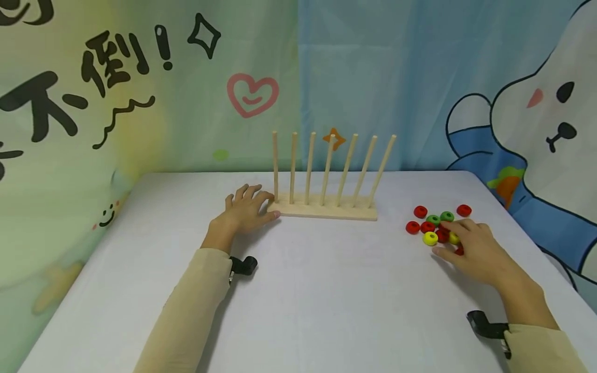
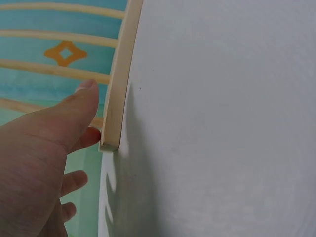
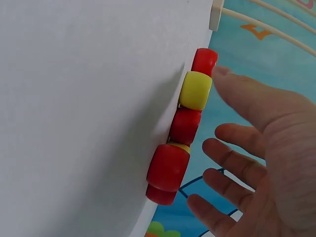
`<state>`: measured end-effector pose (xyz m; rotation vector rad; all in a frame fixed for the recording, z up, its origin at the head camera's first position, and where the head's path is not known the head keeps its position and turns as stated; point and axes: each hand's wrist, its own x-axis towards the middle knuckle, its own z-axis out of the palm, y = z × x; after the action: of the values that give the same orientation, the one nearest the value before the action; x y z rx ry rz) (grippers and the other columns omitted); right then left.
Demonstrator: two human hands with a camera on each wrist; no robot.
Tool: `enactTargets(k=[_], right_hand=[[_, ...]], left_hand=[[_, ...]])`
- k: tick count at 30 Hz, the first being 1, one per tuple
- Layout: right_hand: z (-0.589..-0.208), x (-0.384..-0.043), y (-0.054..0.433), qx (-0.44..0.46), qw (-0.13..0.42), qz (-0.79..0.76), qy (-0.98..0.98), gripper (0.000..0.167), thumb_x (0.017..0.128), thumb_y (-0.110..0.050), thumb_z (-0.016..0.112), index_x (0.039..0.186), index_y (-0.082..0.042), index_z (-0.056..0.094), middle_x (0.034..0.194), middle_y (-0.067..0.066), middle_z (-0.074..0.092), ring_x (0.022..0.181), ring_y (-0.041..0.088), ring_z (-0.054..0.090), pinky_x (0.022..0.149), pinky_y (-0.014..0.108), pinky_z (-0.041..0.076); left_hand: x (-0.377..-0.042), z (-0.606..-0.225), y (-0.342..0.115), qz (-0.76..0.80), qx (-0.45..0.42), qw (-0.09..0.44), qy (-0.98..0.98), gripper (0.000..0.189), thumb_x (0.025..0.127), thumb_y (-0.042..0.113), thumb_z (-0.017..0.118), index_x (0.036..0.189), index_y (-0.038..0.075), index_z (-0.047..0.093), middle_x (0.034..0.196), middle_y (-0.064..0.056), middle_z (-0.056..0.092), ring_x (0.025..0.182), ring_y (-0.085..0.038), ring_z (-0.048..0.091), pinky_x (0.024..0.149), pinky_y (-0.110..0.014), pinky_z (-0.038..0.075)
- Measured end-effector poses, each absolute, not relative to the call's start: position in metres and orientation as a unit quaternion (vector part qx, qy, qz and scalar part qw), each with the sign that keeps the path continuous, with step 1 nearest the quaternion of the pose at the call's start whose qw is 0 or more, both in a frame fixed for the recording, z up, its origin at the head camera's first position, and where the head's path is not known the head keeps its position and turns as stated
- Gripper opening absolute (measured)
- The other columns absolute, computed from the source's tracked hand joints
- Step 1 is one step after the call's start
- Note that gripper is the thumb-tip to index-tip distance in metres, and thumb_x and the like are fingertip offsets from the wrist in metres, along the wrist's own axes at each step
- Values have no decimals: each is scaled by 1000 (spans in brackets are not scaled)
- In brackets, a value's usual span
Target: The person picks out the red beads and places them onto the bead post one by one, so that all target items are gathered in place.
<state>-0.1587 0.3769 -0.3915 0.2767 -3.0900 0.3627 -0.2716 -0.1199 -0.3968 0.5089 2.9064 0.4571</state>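
Observation:
A wooden rack (image 1: 322, 210) with a row of several upright pegs stands at the back middle of the white table. My left hand (image 1: 249, 210) is at the rack's left end, fingers spread. In the left wrist view its thumb (image 2: 81, 106) overlaps the pegs, and the index fingertip is right at the base's end corner. On the right lies a cluster of round beads with holes: red beads (image 1: 421, 211), green beads (image 1: 446, 216) and yellow beads (image 1: 430, 238). My right hand (image 1: 475, 251) reaches over its near right side, fingers spread and partly hiding some beads. Nothing shows between its thumb and fingers.
The white table (image 1: 298, 300) ends at a printed curtain (image 1: 373, 77) behind the rack. Small black devices are strapped at both wrists, the left device (image 1: 244, 266) and the right device (image 1: 485, 325). One red bead (image 1: 464, 210) lies slightly apart at the cluster's far right.

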Motion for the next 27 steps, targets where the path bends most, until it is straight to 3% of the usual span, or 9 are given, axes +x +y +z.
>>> enactTargets(k=[9,18,27], right_hand=[[-394,-154,388,100,-5,99,-990,73,84,-38,77,132,11,52,129,35,44,114,56,34,80,65,48],[-393,-152,387,105,-10,109,-988,70,85,-33,77,134,10,51,131,33,42,117,56,31,80,64,49],[-393,-152,389,120,0,101,-988,62,82,-26,80,132,3,57,136,32,46,121,57,30,85,69,44]], left_hand=[[-270,-396,-120,155,170,87,969,53,98,59,47,143,32,50,162,-9,20,148,-40,5,107,-70,11],[-277,-399,-121,174,171,72,967,41,99,52,49,133,31,58,161,-8,20,148,-38,5,107,-68,11],[-278,-401,-120,193,158,76,965,37,99,48,52,130,31,58,161,-7,22,147,-40,6,106,-69,10]])
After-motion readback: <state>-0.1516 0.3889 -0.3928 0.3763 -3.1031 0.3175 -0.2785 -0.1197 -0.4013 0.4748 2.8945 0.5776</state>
